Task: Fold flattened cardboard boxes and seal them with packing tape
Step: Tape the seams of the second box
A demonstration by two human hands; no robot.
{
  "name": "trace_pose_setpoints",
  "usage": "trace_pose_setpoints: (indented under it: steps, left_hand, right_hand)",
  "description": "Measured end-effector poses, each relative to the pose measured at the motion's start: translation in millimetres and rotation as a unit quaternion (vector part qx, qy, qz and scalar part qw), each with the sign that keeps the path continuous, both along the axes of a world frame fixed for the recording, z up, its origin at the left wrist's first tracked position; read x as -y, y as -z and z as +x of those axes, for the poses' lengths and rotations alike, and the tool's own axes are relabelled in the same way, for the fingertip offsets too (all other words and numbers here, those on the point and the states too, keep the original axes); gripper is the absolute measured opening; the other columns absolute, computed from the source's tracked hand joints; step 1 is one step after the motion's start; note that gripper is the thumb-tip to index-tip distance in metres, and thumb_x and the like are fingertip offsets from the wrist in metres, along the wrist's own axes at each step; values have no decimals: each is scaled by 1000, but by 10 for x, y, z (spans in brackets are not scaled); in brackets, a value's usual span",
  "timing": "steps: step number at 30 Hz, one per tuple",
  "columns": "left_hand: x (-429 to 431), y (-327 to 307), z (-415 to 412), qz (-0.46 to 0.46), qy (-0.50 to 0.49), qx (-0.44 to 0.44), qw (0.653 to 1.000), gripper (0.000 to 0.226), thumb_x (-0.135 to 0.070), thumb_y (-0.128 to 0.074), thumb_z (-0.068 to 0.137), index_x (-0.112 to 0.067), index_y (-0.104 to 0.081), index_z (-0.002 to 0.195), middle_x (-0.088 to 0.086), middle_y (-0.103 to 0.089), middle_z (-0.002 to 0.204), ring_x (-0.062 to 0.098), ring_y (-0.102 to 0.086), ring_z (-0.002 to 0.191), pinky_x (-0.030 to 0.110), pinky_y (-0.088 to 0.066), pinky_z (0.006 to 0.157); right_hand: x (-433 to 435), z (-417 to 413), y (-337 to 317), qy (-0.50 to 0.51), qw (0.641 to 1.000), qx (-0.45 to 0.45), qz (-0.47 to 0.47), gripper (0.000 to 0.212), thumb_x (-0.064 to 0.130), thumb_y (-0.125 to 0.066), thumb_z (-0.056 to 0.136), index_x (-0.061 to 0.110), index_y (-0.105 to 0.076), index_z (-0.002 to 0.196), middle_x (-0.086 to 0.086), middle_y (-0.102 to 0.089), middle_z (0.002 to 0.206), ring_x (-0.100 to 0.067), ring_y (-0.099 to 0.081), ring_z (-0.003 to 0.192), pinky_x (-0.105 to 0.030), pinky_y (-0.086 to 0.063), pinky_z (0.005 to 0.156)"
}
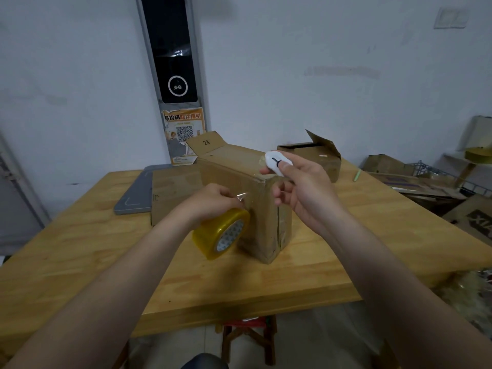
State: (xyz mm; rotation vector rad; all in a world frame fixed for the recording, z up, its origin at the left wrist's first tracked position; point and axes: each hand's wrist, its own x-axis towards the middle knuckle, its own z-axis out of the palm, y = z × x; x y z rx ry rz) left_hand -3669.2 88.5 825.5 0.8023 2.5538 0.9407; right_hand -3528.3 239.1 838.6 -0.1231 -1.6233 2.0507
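The cardboard box (234, 162) stands near the middle of the counter (80, 249), one corner turned toward the person, its far flap (206, 142) marked "24" raised. It looks light and presumably empty, so it will slide or tip under a sideways pull. Its panels are stiff across their faces but give at the creases, and the near vertical edge is already crumpled and carries old clear tape. Press on the flat top beside the seam, not on a flap's free edge.

The roll of packing tape (221, 234) hangs against the box's near side, just beneath the left grip (213, 201). Its fingers are curled and pinch the loose end (241, 197) of clear film. That film is thin, springy and sticky, likely to fold back on itself if slackened. Whether the fingers also support the roll I cannot tell.

The right grip (300, 187) is closed round a small white cutter (277, 161), thumb and forefinger on its body, held over the box's top corner — a hard, smooth thing best pinched on its flanks.

Further out lie a flat piece of cardboard (173, 193), a grey slab (135, 193) and a second open box (314, 153).
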Motion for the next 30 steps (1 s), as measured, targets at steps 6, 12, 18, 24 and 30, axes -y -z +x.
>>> trace_pose_setpoints:
  steps: [6, 12, 18, 24, 30]
  left_hand:
    - [25, 35, -20, 20, 11, 16, 1000, 41, -44, -72, 90, -33, -65, 128, -1, -63, 122, 18, -60, 101, 32, -52, 80]
    - [23, 81, -54, 18, 22, 24, 999, 35, -47, -68, 92, -33, -70, 124, -2, -67, 116, 19, -63, 100, 34, -56, 85]
    - [49, 94, -77, 23, 20, 10, 999, 32, -44, -68, 91, -29, -71, 119, -1, -68, 113, 20, -64, 99, 38, -57, 89]
    - [63, 127, -82, 38, 33, 19, 999, 27, -40, -70, 90, -29, -71, 115, -2, -68, 117, 21, -63, 102, 39, -56, 91]
    - [64, 152, -84, 43, 48, 22, 998, 24, -44, -62, 97, -29, -72, 114, -4, -68, 106, 15, -62, 92, 28, -50, 72]
  right_hand:
    - [15, -63, 51, 111, 989, -44, 86, 16, 17, -64, 99, 8, -73, 107, -8, -68, 75, -15, -51, 51, -26, -42, 49]
    - [70, -142, 89, 130, 980, -51, 141, 15, 17, -60, 102, 6, -60, 112, -3, -78, 94, -21, -68, 64, -33, -56, 64]
    - [118, -210, 131, 119, 977, -58, 167, 22, 15, -56, 103, 21, -70, 119, -3, -75, 87, -18, -54, 58, -32, -50, 61]
    - [76, -214, 114, 166, 966, -72, 187, 18, 18, -61, 99, 21, -78, 97, -4, -57, 63, -9, -49, 59, -27, -43, 60]
    - [135, -240, 274, 222, 865, -38, 448, 9, 33, -73, 91, 25, -77, 94, 14, -68, 98, -7, -60, 97, -19, -46, 80]
